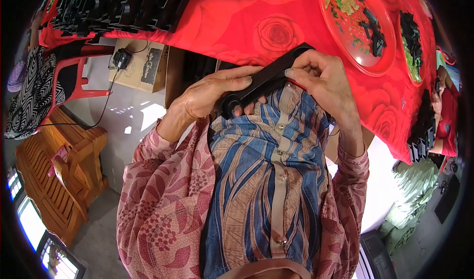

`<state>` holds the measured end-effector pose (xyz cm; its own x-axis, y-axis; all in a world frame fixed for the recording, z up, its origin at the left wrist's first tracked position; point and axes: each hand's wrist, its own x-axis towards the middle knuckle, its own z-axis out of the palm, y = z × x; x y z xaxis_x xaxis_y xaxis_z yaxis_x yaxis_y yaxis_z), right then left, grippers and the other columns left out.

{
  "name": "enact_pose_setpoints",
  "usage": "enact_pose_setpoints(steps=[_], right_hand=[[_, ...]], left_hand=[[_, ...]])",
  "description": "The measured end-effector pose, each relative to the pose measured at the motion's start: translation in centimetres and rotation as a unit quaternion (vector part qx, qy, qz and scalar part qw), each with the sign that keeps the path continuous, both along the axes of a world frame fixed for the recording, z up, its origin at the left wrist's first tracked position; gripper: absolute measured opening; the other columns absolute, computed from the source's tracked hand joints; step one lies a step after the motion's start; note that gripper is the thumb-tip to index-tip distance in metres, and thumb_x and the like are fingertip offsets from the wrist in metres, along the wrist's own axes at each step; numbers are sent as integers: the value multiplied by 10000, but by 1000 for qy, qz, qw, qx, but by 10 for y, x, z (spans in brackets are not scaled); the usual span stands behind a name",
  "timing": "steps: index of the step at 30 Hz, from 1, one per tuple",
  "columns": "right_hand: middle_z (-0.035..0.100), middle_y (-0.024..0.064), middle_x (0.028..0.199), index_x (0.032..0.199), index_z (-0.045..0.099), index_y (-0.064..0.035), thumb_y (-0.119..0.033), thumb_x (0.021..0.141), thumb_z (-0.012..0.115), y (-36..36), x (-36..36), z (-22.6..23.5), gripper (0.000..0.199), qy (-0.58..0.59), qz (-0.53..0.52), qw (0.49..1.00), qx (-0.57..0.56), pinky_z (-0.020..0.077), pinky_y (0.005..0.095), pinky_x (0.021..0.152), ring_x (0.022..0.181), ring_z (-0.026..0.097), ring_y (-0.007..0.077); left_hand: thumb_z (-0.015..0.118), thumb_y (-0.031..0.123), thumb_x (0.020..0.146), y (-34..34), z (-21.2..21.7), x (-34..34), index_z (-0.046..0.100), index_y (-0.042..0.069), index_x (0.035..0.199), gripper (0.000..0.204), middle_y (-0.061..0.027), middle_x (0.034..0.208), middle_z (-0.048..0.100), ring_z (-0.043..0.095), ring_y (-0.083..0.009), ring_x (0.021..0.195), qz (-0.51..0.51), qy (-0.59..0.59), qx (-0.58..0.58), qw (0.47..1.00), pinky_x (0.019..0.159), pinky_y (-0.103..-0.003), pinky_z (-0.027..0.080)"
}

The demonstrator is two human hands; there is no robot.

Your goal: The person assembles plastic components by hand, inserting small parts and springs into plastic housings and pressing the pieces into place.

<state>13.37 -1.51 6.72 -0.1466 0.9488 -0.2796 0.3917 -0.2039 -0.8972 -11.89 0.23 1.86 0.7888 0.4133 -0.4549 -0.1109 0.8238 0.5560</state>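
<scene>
Long black plastic bar (269, 76) is grasped by the left fingers (242, 71) and should be kept steady. Its edge is apparently pinched by the right fingers (313, 59).

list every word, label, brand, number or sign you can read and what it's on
Cardboard box: dark printing on its side; I won't copy the wording.
Red tablecloth: pale mark near its right edge, too small to read.
Long black part being handled: no lettering I can make out.
</scene>
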Motion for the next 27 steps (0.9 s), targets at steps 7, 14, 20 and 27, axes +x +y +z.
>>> enact_pose_setpoints(steps=[7, 14, 20, 27], right_hand=[[607, 15, 641, 834, 687, 20, -75, 829, 735, 4, 4, 1, 106, 43, -5, 999, -22, 391, 228, 506, 575, 522, 59], [580, -16, 614, 828, 691, 22, -78, 828, 741, 7, -5, 3, 112, 25, 21, 998, -52, 345, 233, 471, 542, 472, 38], [515, -50, 554, 811, 682, 21, -77, 835, 729, 5, -10, -7, 112, 15, 20, 999, -48, 278, 246, 447, 502, 401, 23], [519, -31, 545, 804, 673, 32, -65, 842, 706, 4, -14, -1, 109, -8, 23, 998, -61, 266, 251, 437, 494, 387, 24]], left_hand=[[450, 235, 1049, 1, -9, 6, 552, -39, 1229, 343, -153, 1010, 680, 650, -155, 726, 17, 12, 1, 1000, 552, -226, 511], [461, 255, 1048, -2, -18, 5, 590, -46, 1152, 344, -144, 952, 673, 638, -153, 667, 52, 36, -11, 998, 518, -230, 498], [472, 264, 1044, -2, -17, 8, 608, -51, 1117, 351, -148, 905, 674, 622, -146, 633, 65, 50, -20, 996, 503, -235, 483], [468, 258, 1044, -4, -19, 8, 610, -57, 1105, 351, -144, 866, 671, 610, -136, 615, 65, 40, -5, 997, 491, -230, 466]])
